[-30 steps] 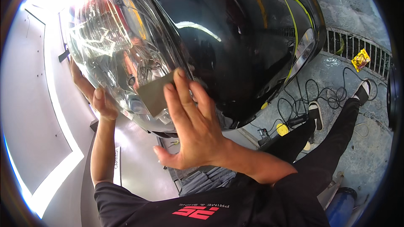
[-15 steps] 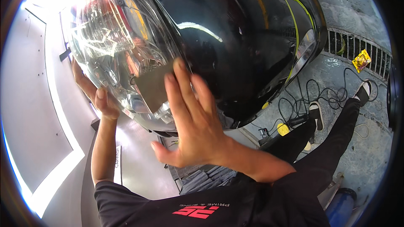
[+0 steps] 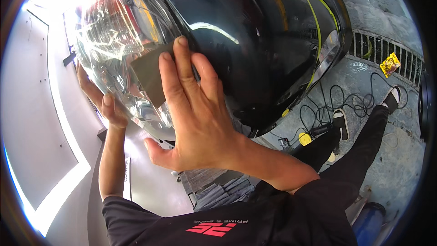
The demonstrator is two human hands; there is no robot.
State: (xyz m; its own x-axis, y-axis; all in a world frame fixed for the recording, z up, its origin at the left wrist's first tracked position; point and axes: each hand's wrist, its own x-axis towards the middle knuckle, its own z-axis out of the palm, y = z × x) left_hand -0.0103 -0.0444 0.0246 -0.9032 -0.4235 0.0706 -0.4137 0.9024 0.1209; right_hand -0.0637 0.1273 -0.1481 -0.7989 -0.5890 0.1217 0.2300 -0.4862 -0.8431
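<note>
"Where's the sheet?"
"Thin, matte, straight-edged, it lies on the glossy, curved headlight, under the right grip: fingers flat, thumb spread wide, nothing clasped."
"Left grip?"
"Beside the headlight's rounded edge; I can't judge its hold."

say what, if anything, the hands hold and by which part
The open right hand pins a grey sheet by its right side against the headlight; the left hand rests at the headlight's edge, grip unclear.

Item: one head-worn view, left fisheye, upright. I look steeply down past the shirt, close to the headlight, the floor farther off, edges bending rimward.
</note>
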